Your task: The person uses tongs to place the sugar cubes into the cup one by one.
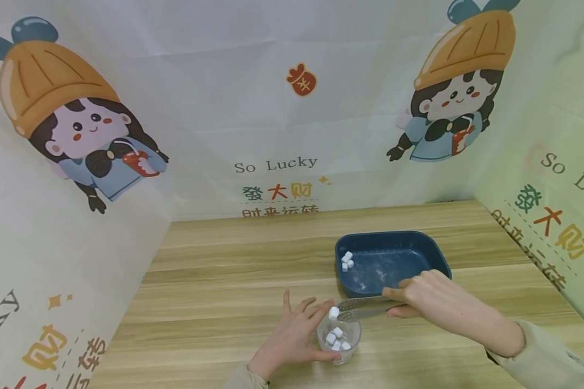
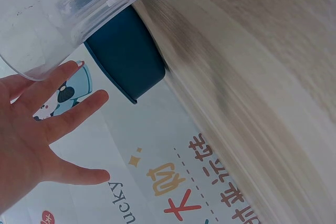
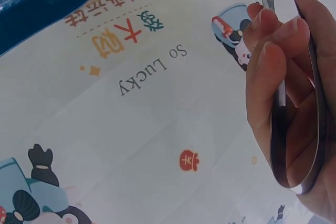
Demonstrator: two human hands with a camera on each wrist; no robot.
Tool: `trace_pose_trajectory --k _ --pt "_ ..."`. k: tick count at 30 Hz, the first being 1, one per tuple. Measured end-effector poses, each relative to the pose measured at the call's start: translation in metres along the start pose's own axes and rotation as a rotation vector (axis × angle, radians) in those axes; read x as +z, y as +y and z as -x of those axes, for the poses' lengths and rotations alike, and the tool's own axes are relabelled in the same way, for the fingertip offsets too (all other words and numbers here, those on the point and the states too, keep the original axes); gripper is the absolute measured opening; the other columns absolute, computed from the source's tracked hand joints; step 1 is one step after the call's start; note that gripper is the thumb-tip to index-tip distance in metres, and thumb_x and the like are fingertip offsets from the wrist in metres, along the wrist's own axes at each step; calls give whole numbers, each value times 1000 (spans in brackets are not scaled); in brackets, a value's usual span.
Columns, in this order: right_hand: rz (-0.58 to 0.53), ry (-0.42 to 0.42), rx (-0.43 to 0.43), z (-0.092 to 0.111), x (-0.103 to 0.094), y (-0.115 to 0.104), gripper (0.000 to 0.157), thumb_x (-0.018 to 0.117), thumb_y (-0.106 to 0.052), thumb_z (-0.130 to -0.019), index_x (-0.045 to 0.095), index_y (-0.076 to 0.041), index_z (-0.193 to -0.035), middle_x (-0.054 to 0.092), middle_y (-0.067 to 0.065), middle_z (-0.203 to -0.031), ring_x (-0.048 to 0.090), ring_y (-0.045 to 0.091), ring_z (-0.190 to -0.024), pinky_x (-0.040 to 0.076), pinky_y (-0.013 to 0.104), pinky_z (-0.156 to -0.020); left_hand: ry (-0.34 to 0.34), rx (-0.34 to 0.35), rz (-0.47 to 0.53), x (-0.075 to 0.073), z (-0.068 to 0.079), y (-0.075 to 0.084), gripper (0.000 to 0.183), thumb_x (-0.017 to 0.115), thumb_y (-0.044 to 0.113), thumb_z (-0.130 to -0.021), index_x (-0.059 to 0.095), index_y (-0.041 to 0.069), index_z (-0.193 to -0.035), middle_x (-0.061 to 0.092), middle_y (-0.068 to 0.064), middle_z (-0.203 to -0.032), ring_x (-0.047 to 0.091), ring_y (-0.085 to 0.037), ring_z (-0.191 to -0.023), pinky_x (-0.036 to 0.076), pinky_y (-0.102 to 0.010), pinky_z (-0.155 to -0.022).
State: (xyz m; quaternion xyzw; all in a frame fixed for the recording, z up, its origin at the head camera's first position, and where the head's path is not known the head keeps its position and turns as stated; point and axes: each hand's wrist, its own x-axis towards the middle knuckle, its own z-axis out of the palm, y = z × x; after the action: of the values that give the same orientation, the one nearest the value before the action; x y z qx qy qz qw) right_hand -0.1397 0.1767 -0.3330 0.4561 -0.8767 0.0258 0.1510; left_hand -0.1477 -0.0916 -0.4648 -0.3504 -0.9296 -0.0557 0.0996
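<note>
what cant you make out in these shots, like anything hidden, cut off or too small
- Head view: the exact count of white pieces in the clear cup; they are small and overlap.
- Head view: the near right part of the blue tray, covered by the right hand.
- Right wrist view: the tips of the tongs, cut off by the top edge.
- Left wrist view: part of the clear cup, cut off by the top and left edges.

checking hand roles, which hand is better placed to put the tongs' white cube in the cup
Likely the right hand: it holds the tongs, with the white cube at their tips, seemingly above the cup. The left hand holds the cup.
</note>
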Motion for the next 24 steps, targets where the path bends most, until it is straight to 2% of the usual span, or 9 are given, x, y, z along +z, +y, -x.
trace_pose_trajectory --k 15,24 --pt "-19 -8 26 2 1 0 28 63 -37 -75 71 -14 -90 60 -10 -63 44 -4 -44 25 11 -38 2 -4 -6 -1 0 1 93 57 73 -62 37 18 -135 51 7 -130 48 -23 -118 14 -70 -96" --pt "-7 -13 29 3 1 -1 28 64 -36 -74 71 -14 -90 61 -9 -63 44 -4 -43 23 10 -37 -11 -9 -6 -2 -1 1 93 57 73 -62 37 18 -135 51 7 -130 48 -23 -119 14 -70 -96"
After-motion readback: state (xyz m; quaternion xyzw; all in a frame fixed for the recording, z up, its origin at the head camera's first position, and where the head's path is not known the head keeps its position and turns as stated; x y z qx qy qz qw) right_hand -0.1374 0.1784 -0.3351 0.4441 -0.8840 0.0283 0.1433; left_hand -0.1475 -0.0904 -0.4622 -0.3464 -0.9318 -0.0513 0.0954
